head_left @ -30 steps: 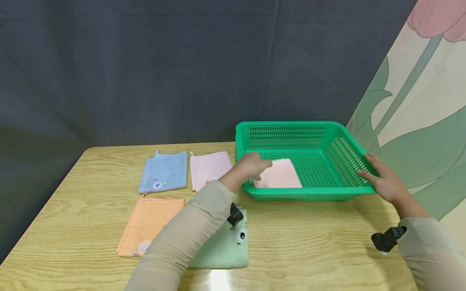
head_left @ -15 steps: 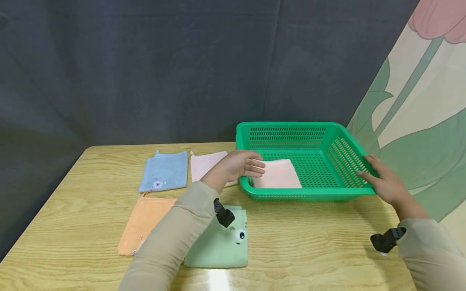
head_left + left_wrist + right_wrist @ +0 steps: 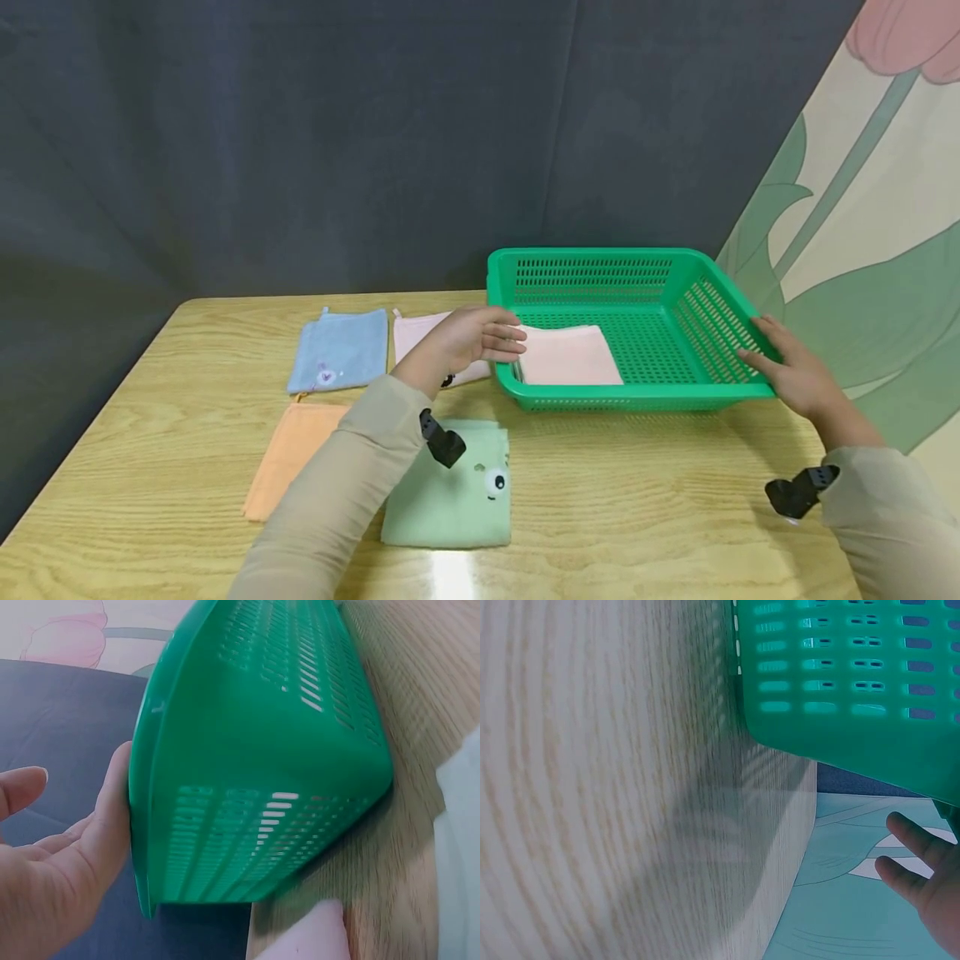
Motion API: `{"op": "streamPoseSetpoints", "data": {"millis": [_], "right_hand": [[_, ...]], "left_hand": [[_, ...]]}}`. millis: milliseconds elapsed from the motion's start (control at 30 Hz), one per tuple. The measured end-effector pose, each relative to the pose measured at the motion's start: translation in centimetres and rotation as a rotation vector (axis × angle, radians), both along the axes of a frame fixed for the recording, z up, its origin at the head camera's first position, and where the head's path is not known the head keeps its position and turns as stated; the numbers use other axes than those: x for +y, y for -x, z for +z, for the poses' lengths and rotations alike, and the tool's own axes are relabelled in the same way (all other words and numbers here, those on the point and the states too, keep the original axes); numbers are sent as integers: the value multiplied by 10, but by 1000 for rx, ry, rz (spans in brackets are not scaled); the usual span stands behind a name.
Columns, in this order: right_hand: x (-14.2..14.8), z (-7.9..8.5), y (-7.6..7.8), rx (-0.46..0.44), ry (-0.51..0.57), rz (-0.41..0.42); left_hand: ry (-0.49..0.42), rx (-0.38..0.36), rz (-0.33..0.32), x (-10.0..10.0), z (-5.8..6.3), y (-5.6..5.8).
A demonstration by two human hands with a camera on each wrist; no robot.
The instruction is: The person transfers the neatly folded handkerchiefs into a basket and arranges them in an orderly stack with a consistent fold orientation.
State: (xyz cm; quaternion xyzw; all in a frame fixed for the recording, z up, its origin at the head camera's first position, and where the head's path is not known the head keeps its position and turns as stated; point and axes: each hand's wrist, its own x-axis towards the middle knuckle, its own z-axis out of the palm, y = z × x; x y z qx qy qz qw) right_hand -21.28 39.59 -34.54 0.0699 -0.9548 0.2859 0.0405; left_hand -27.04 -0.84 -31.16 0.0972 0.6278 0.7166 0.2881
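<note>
The person's left hand [image 3: 476, 337], empty, is touching the left rim of the green basket [image 3: 637, 398], thumb and fingers apart; the right hand [image 3: 795, 371] is holding the right rim. The basket is standing along the table's [image 3: 637, 500] back edge, toward the right, a peach-pink cloth [image 3: 573, 358] lying in its near left corner. A blue cloth [image 3: 345, 346] and a lilac-pink cloth [image 3: 412, 331] are lying near the back edge, an orange cloth [image 3: 288, 458] toward the left, a green cloth [image 3: 450, 508] toward the front.

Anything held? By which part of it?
Right hand appears to grip the green basket by its right rim, near the front corner. Left hand holds nothing.
</note>
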Motion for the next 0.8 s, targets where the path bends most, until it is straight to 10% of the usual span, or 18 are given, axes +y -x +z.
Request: {"op": "streamPoseSetpoints", "data": {"millis": [800], "right_hand": [[-4,1,-3,14,-5,-8]], "left_hand": [[49,79,48,-41,-7,-2]]}}
